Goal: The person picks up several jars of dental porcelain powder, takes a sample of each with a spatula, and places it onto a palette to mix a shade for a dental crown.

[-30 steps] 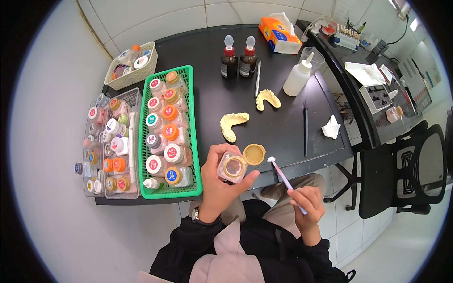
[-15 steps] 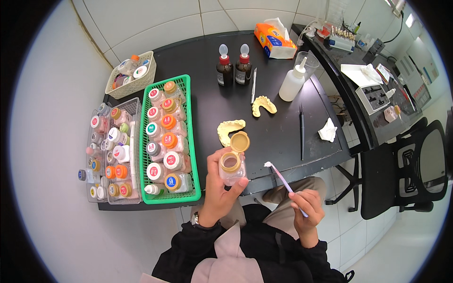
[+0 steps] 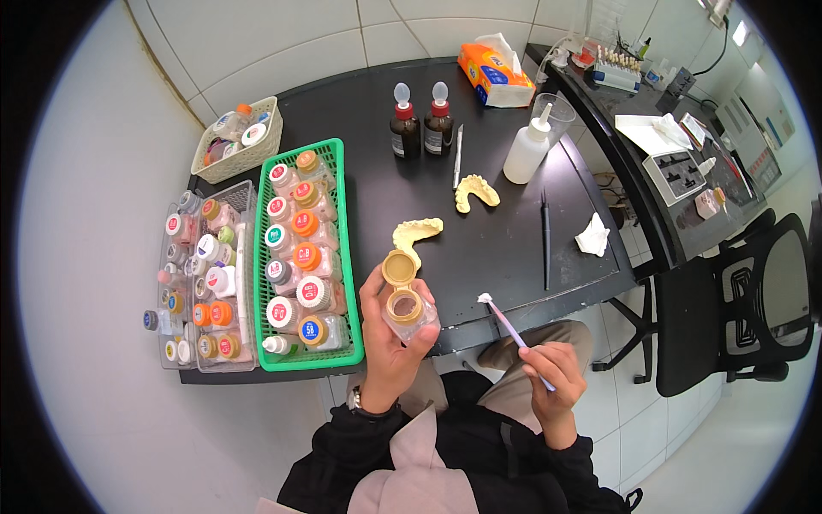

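Observation:
My left hand [image 3: 392, 353] is wrapped round a small clear jar [image 3: 409, 317] with a gold flip lid [image 3: 399, 267] standing open. Its mouth is tilted up toward me; how much lies inside I cannot make out. In my right hand [image 3: 555, 375] is a thin lilac-handled brush [image 3: 512, 330], held like a pen. A white clump [image 3: 485, 298] sits on its tip, over the table's front edge and apart from the jar. Just beyond the jar lies a cream dental cast [image 3: 417, 231], partly hidden by the lid. A second horseshoe-shaped cast [image 3: 476, 193] rests farther back.
To the left stand a green basket [image 3: 342, 248] and clear bins [image 3: 247, 199] full of jars. Two brown dropper bottles [image 3: 438, 128], a white squeeze bottle [image 3: 526, 156], a tissue pack [image 3: 497, 77], a black pen-like tool [image 3: 546, 244] and a crumpled tissue [image 3: 592, 235] occupy the table.
My left hand has turned the jar, so its open lid has swung left and now stands nearer the first cast. The brush in my right hand has barely moved.

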